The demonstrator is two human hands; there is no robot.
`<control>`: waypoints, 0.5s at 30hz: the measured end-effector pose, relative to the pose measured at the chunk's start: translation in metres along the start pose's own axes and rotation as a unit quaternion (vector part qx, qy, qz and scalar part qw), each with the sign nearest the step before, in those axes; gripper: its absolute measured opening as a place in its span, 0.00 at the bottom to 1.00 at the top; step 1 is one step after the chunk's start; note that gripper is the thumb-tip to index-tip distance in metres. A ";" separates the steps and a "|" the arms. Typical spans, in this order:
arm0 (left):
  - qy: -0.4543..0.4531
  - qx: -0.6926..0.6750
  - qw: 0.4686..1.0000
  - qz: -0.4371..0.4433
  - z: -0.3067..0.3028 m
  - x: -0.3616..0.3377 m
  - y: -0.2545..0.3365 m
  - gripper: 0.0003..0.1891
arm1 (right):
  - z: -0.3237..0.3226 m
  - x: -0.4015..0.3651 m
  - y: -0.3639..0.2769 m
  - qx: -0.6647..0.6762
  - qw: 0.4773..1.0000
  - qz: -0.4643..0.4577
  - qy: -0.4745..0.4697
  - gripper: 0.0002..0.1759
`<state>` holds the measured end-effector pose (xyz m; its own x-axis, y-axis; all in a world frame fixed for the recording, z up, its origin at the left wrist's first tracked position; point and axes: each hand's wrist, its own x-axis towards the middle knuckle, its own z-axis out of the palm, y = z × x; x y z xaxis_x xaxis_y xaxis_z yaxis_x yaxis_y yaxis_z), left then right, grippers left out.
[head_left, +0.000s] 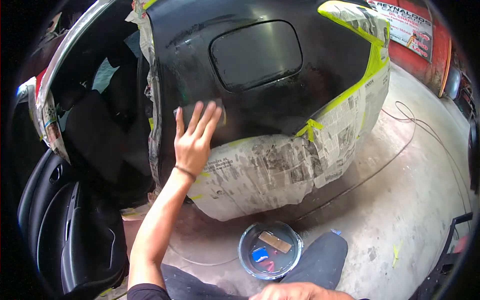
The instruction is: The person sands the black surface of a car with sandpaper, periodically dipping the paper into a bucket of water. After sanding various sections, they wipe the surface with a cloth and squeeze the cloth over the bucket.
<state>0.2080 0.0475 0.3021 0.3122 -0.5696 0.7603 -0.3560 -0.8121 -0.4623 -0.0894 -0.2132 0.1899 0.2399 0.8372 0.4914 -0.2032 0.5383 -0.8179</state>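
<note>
My left hand (194, 142) presses flat against the dark rear side panel (260, 107) of a car, its fingers pointing up. Under those fingers is a grey sheet that looks like sandpaper (223, 111), mostly covered by the hand. Just right of and above it, a rounded fuel filler door (257, 55) is set into the panel. My right hand (302, 291) lies low at the bottom edge, near my legs, partly cut off with its fingers mostly hidden.
Newspaper masking (260, 170) with yellow-green tape (345, 95) covers the bumper. A water bucket (241, 250) holding a tan block (275, 242), a blue piece (260, 254) and pink scraps stands between my legs. An open car door (90, 245) is at left; a hose (350, 187) crosses the floor.
</note>
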 end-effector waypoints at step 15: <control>-0.016 0.001 0.998 0.059 -0.014 -0.014 -0.031 0.29 | 0.006 0.082 -0.022 0.160 0.976 -0.059 0.139 0.08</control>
<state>0.2021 0.0822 0.3124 0.2966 -0.6644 0.6860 -0.3895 -0.7400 -0.5483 -0.0709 -0.1556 0.2495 0.5177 0.7337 0.4401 -0.4338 0.6685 -0.6041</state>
